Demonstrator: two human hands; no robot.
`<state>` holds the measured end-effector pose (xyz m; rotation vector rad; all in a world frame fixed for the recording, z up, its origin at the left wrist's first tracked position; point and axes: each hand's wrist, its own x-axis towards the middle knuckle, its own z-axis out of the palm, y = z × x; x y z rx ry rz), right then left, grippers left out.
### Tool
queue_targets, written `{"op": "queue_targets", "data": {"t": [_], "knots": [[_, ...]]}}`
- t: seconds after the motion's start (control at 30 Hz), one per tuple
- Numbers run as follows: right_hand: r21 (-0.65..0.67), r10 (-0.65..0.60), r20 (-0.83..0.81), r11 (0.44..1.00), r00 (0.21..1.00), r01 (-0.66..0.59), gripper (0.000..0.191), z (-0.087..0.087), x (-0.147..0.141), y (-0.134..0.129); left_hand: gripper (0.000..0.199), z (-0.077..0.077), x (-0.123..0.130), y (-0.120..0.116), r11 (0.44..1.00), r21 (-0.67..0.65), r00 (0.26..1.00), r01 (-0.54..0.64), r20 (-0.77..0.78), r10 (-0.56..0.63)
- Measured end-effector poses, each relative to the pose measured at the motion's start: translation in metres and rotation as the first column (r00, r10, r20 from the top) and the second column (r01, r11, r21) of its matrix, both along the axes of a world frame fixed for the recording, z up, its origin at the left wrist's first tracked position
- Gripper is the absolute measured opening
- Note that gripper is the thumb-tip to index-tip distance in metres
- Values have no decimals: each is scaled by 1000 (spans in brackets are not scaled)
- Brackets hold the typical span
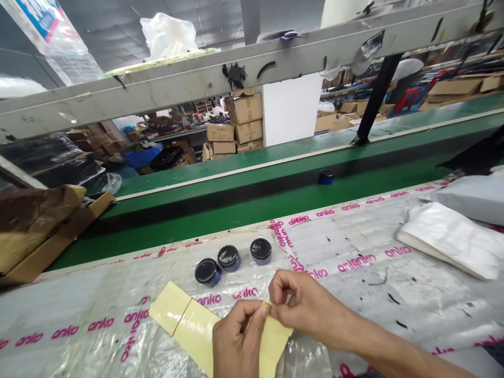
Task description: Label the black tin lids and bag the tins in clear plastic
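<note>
Over the plastic-covered bench (98,299) in the near middle, a yellow sheet (199,328), nearer than three black-lidded jars (229,258), is pinched at one edge, fingertips closed, by the left hand (239,336) and, rightward, the right hand (297,298), and could be creased or torn by uneven pulling.

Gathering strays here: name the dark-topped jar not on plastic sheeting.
The lone jar on the green belt; the other three jars stand on the sheeting.
</note>
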<state>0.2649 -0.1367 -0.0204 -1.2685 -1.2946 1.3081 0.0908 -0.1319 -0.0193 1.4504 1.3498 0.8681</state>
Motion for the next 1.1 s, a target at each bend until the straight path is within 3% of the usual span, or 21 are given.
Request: {"op": "queue_targets", "data": {"t": [0.2, 0.33, 0.6, 0.77, 1.1], "knots": [[-33, 21, -75, 999, 997, -24, 23, 7, -1, -3, 42, 5, 3, -2, 993, -107, 983, -53, 171, 71], [-33, 52, -77, 998, 996, -55, 13, 10, -4, -5, 45, 10, 9, -5, 981, -179, 951, -71, 284, 120], [-88, 86, -49, 992, 995, -90, 6, 11, 0, -1, 47, 11, 5, -6, 971, -196, 950, -136, 252, 184], [-36, 36, -34, 999, 999, -37, 4, 4, -3, -3, 49, 8, 5, -6, 961, -215, 928, -174, 289, 233], [-47, 41, -42, 998, 998, -43, 4, 11, -7, -3, 46, 5, 3, -7, 990, -117, 982, -81, 162, 100]]}}
